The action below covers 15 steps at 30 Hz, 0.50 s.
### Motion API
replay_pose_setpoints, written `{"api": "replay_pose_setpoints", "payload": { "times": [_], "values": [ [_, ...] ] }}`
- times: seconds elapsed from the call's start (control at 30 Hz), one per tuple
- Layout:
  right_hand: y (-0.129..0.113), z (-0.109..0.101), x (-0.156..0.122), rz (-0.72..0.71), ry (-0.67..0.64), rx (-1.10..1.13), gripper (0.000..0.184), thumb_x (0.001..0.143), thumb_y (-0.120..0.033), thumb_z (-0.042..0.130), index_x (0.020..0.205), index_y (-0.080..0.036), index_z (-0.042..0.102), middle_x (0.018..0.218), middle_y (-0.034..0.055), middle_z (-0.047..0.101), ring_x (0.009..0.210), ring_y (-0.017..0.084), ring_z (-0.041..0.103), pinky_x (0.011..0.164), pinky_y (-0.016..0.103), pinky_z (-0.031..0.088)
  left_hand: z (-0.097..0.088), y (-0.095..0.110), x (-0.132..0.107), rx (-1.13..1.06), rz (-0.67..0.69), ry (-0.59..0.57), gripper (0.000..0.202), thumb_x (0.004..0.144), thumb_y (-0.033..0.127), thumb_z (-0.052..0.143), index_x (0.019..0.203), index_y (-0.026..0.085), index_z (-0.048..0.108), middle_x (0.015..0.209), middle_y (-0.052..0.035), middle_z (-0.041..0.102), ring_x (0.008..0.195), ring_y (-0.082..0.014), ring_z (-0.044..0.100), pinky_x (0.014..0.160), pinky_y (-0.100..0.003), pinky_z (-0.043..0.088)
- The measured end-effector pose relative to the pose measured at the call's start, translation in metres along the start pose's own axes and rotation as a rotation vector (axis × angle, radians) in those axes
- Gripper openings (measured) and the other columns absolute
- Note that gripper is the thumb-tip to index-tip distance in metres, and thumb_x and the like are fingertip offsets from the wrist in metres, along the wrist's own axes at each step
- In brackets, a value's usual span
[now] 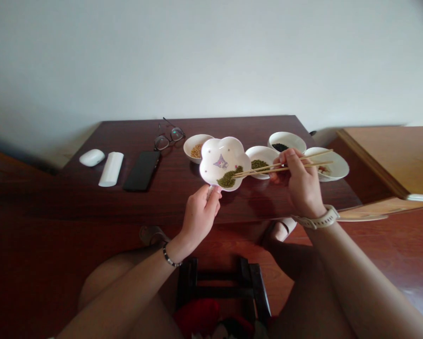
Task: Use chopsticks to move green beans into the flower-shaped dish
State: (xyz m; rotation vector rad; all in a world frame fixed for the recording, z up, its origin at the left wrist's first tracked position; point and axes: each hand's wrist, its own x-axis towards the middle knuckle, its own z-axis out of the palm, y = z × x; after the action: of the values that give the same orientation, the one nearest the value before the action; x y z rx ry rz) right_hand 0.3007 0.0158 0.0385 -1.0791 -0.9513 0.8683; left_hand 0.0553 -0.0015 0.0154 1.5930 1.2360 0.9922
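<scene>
My left hand (201, 211) is closed round the short handle of a white flower-shaped dish (211, 157), which is tilted above the table. A cartoon figure is printed inside it, and green mung beans (227, 179) lie along its lower right side. In my right hand (299, 181) is a pair of wooden chopsticks (264, 170), their tips among those beans. Just right of the dish stands a white bowl (257, 149) with more green beans. Behind my right hand are a bowl (296, 139) of black beans and a bowl (340, 165) with a few pale and reddish pieces.
Left of the dish is a bowl (193, 140) of yellow beans, partly hidden. Glasses (169, 138), a black phone (141, 170), a white cylinder-like case (111, 169) and a rounded white object (91, 157) lie on the dark table (162, 202). A wooden cabinet (391, 155) stands at the right.
</scene>
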Motion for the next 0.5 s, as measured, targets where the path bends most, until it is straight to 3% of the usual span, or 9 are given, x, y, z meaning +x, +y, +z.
{"api": "replay_pose_setpoints", "payload": {
  "times": [0.23, 0.5],
  "values": [
    [0.001, -0.004, 0.004, 0.007, 0.039, 0.088, 0.036, 0.096, -0.049, 0.071, 0.078, -0.022, 0.055, 0.075, -0.0015, 0.055, 0.053, 0.008, 0.057, 0.043, 0.02, 0.044, -0.001, -0.002, 0.002, -0.029, -0.014, -0.001, 0.038, 0.108, 0.049, 0.053, 0.084, 0.02, 0.059, 0.054, 0.0057, 0.051, 0.045, -0.0088, 0.046, 0.048, -0.023, 0.035],
    [-0.005, -0.012, 0.011, -0.087, 0.092, 0.151, 0.033, 0.095, -0.042, 0.075, 0.076, -0.022, 0.056, 0.076, -0.0021, 0.051, 0.058, 0.008, 0.056, 0.047, 0.019, 0.048, -0.004, -0.01, 0.004, -0.009, -0.004, -0.004, 0.039, 0.108, 0.05, 0.051, 0.085, 0.02, 0.059, 0.055, 0.0056, 0.052, 0.046, -0.009, 0.047, 0.048, -0.023, 0.035]
  ]
}}
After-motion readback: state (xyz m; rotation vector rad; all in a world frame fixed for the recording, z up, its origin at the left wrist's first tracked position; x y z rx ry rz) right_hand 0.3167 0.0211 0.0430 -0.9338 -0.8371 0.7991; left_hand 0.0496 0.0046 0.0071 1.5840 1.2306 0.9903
